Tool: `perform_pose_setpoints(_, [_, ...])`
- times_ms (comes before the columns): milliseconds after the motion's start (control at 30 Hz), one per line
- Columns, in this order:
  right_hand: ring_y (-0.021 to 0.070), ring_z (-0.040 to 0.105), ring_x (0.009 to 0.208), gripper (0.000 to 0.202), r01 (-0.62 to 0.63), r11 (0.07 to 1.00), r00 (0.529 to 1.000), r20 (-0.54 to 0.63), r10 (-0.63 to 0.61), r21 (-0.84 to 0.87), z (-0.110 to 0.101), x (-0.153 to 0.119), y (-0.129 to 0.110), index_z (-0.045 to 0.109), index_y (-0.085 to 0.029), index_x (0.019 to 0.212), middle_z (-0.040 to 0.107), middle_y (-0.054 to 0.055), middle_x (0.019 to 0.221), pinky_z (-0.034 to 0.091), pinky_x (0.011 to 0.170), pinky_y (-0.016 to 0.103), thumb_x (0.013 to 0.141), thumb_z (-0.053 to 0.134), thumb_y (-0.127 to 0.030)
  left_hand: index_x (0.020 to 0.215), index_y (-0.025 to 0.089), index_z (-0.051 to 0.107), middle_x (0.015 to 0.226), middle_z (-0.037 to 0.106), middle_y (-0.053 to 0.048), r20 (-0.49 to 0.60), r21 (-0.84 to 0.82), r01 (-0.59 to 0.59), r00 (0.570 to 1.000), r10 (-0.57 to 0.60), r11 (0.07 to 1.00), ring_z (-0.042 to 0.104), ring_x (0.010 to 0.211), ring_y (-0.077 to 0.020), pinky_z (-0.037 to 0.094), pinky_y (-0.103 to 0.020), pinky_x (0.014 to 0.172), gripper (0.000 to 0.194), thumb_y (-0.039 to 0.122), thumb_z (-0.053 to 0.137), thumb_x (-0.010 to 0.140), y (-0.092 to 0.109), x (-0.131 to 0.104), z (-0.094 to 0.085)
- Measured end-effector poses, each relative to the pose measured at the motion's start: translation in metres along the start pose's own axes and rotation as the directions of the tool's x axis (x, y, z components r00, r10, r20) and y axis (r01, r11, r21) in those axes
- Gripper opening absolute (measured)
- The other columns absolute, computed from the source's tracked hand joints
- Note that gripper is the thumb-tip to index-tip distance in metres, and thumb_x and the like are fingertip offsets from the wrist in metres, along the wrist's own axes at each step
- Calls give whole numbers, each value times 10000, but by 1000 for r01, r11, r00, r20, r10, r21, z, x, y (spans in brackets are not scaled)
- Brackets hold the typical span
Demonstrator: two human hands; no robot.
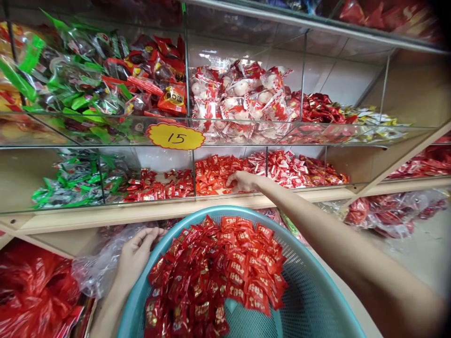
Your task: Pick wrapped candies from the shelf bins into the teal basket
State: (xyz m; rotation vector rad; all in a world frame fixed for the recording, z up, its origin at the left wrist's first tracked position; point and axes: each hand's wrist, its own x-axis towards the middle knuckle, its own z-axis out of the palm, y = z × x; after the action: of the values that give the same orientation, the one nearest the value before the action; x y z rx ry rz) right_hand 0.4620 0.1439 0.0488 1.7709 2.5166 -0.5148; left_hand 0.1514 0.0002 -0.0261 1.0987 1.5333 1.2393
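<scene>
A teal plastic basket [319, 281] with mesh sides stands in front of me, partly filled with small red wrapped candies [197, 272]. My left hand [139, 246] is at the basket's left rim, its fingers curled over the edge. My right hand [243, 180] reaches across the basket into a lower shelf compartment. Its bent fingers touch or hover just over orange-red wrapped candies [214, 171] there. The fingers look slightly apart, and no packet shows between them. The fingertips' undersides are hidden.
Glass dividers split the shelves into compartments. Dark red candies [160, 188] lie left of my right hand, red-and-white ones [287, 169] to its right. Above hangs a yellow price tag [176, 136] marked 15. A wooden shelf edge [105, 213] runs behind the basket; a red plastic bag [35, 286] sits lower left.
</scene>
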Motion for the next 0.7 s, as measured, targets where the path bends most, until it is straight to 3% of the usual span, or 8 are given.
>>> perform_pose_setpoints(367, [170, 603, 790, 345, 9, 999, 1000, -9, -9, -49, 10, 6, -1, 720, -153, 984, 697, 51, 872, 403, 654, 209, 666, 629, -59, 675, 206, 716, 783, 755, -63, -53, 34, 13, 999, -11, 999, 680, 803, -260, 529, -339, 760, 369, 548, 707, 536, 4, -1, 2])
perform_pose_setpoints(700, [134, 562, 665, 231, 36, 996, 998, -56, -31, 86, 12, 5, 1, 730, -105, 867, 670, 45, 730, 392, 599, 209, 657, 635, -90, 664, 203, 723, 762, 758, -69, -45, 29, -6, 999, 7, 1000, 690, 756, -247, 541, -331, 734, 376, 555, 719, 531, 5, 0, 1])
